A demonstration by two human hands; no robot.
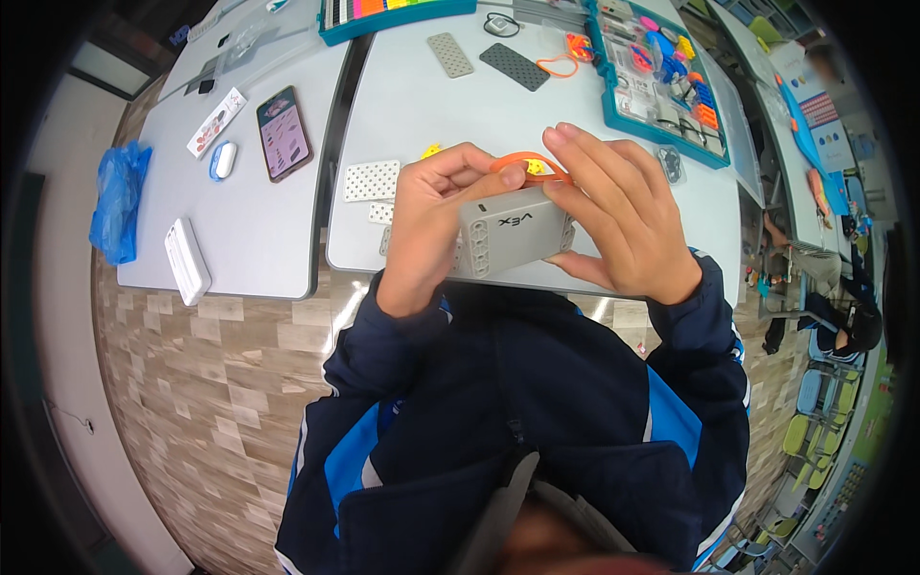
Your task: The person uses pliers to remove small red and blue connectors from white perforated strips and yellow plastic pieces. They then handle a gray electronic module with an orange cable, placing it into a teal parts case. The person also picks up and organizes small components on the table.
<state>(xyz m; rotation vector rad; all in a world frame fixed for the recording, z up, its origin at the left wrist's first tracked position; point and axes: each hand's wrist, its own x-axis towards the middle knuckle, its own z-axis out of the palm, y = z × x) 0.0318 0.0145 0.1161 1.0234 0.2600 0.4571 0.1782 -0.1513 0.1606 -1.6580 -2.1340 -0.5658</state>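
Close to my body, over the table's near edge, a light grey plastic block [517, 240] with peg holes along its ends is held between both hands. My left hand [431, 225] is closed at the block's left side, its thumb and index finger pinching an orange loop [522, 155] above the top face. My right hand [628, 211] grips the right end, thumb underneath and fingers over the top, the fingertips by the loop's right end. A yellow piece [535, 167] shows through the loop; whether it touches the block I cannot tell. White perforated plates [371, 180] lie beside my left hand.
Farther back lie a grey plate [450, 55], a dark plate [514, 67] and an orange cord [559, 67]. A teal parts case [610, 105] stands at right, a teal tray [402, 21] at the back. On the left table are a phone [285, 134], a white box [187, 261] and a blue bag [120, 201].
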